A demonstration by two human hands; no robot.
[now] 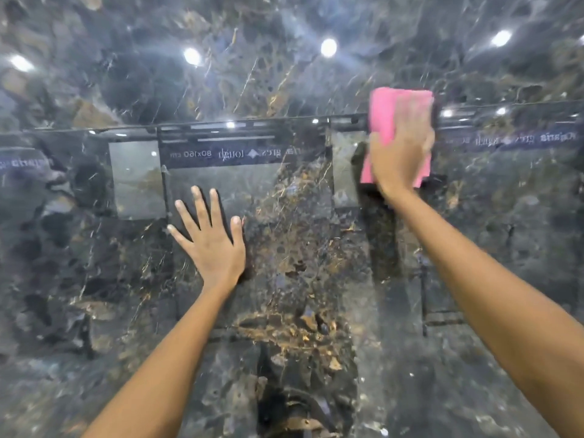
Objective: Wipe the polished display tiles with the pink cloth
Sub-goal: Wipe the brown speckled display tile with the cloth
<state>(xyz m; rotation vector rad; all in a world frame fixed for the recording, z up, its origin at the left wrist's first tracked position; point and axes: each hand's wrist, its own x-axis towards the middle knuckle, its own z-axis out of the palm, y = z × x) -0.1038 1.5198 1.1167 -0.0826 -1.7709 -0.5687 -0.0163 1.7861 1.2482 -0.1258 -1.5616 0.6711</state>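
Bare polished tile (316, 263) lies open between the left hand (211, 245) and the pink cloth (384, 121).

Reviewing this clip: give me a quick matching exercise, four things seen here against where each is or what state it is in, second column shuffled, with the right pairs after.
Things:
1. left hand
2. right hand
3. pink cloth
4. tile joint

States:
A. dark line running across between upper and lower tile
B. pressed against the tile under a hand, blurred
C. flat on the lower tile, fingers spread, holding nothing
D. pressing the cloth at the joint line

Pairs: 1-C, 2-D, 3-B, 4-A
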